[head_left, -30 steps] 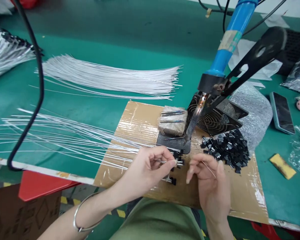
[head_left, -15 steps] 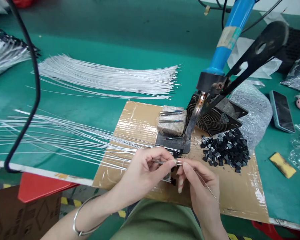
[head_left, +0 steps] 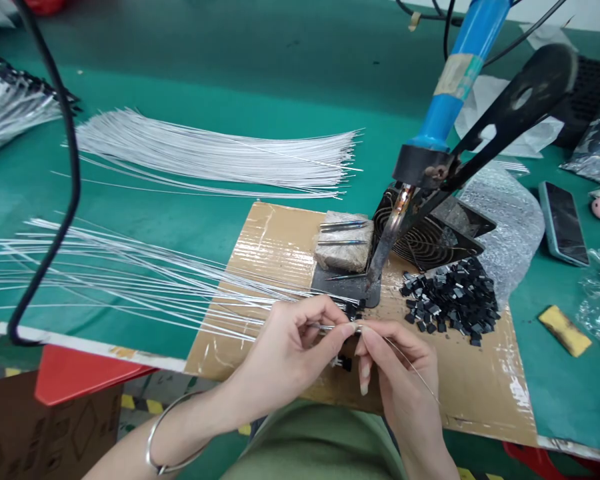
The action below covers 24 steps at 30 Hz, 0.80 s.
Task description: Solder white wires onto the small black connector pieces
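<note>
My left hand (head_left: 285,353) is closed in a pinch on a white wire (head_left: 324,327), part of which shows between the fingers. Close against its fingertips, my right hand (head_left: 403,370) pinches a thin pale wire (head_left: 415,371) whose free length curves down over the palm side. The fingertips hide where the wires meet. Just behind and below my hands, small black connectors (head_left: 344,363) are partly covered. White wires (head_left: 180,287) spread leftward from there. A blue-handled soldering iron (head_left: 445,113) slants down, its tip above a dark metal plate beyond my fingers.
A cardboard sheet (head_left: 473,387) lies under my hands. On it are a pile of black connectors (head_left: 455,297), a fan (head_left: 425,233) and a block (head_left: 344,250) with metal tips. Beyond lie a bundle of white wires (head_left: 220,153), a phone (head_left: 565,223) and a yellow sponge (head_left: 565,330).
Both hands have shifted very slightly downward, fingertips still together. Their grip on the wires looks the same.
</note>
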Tool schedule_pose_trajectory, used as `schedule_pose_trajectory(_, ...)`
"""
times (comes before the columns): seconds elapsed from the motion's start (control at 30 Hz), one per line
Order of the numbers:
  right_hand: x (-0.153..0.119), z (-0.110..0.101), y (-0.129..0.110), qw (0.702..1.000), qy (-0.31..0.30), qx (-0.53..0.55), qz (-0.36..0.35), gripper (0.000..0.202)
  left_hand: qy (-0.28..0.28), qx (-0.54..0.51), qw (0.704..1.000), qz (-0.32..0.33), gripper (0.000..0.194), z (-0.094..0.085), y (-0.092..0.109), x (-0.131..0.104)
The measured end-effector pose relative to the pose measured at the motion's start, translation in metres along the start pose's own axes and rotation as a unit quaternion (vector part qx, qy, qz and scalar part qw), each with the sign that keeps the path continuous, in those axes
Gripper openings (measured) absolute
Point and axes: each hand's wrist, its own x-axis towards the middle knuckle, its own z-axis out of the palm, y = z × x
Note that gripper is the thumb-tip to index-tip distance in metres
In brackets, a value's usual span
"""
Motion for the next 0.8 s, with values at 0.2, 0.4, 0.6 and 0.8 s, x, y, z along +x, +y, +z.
schedule_pose_trajectory(0.2, 0.002, -0.001, -0.006, 0.999, -0.022, 0.023, 0.031, 0.013, -0.008, -0.004, 1.000, -0.004, 0.026, -0.001, -0.001, 0.000)
schedule_pose_trajectory(0.4, 0.010, -0.003, -0.009, 0.994, -0.039, 0.060, 0.088, 0.017, -0.022, -0.009, 1.000, -0.009, 0.026, -0.003, -0.003, 0.001)
schedule_pose_trajectory(0.6, 0.012, -0.003, -0.013, 0.989, -0.039, 0.073, 0.119, 0.019, -0.012, -0.014, 1.000, -0.007, 0.024, -0.001, -0.003, 0.005)
schedule_pose_trajectory(0.8, 0.012, 0.000, -0.012, 0.990, -0.037, 0.093, 0.104, 0.018, 0.039, 0.019, 0.999, 0.026, 0.025, 0.003, -0.006, 0.004)
